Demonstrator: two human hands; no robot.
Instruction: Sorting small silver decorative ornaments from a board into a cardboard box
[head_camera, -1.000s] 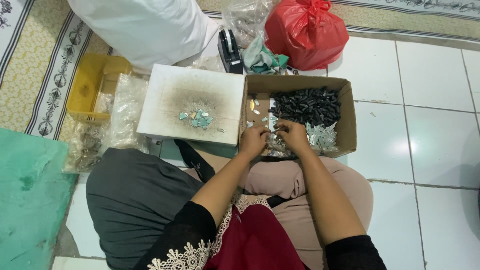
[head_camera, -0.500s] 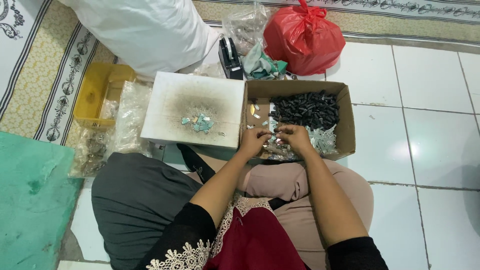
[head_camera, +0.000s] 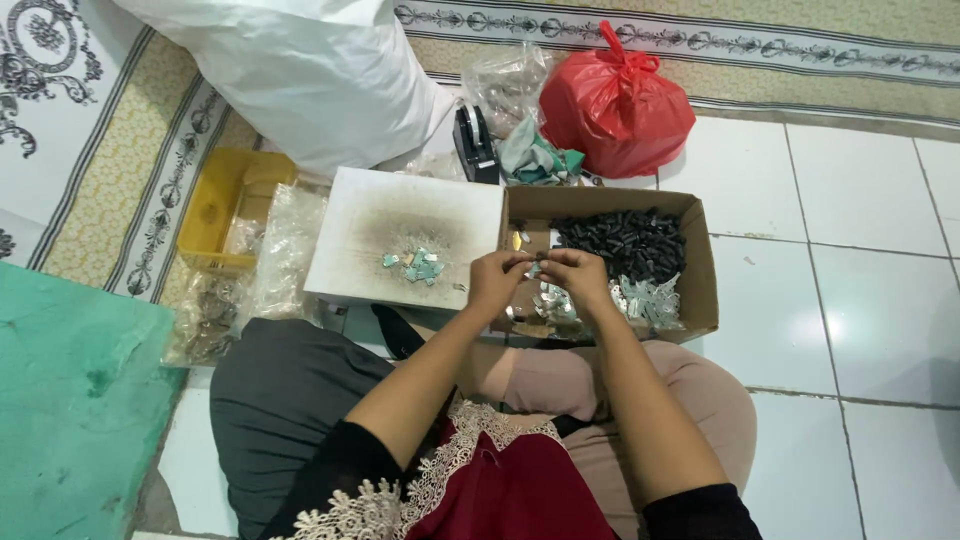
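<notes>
So I'm sitting on the white tiled floor (head_camera: 860, 190), with a patterned yellow-and-black carpet (head_camera: 130, 170) running along the far side and my left, and a green mat (head_camera: 70, 400) by my left knee. Right in front of my lap is an open brown cardboard box (head_camera: 700, 260), long side running left to right, with a heap of small black parts (head_camera: 620, 240) in the far right corner and a scatter of little silvery metal pieces (head_camera: 645, 298) nearer to me. My left hand (head_camera: 497, 278) and right hand (head_camera: 572, 272) are together over the left half of the box, fingertips nearly touching and pinched on a tiny metal piece between them; it's too small for me to tell which way it points or where its long axis lies. Touching the box on its left is a white board (head_camera: 370, 215) with a dirty grey smudge and a few of those metal bits (head_camera: 415, 265) lying on it. Further left there's a yellow tray (head_camera: 215, 205) and clear plastic bags (head_camera: 280, 250). Past the box sit a red plastic bag (head_camera: 615, 105), a black tape dispenser (head_camera: 473, 140) and a big white sack (head_camera: 300, 70).
</notes>
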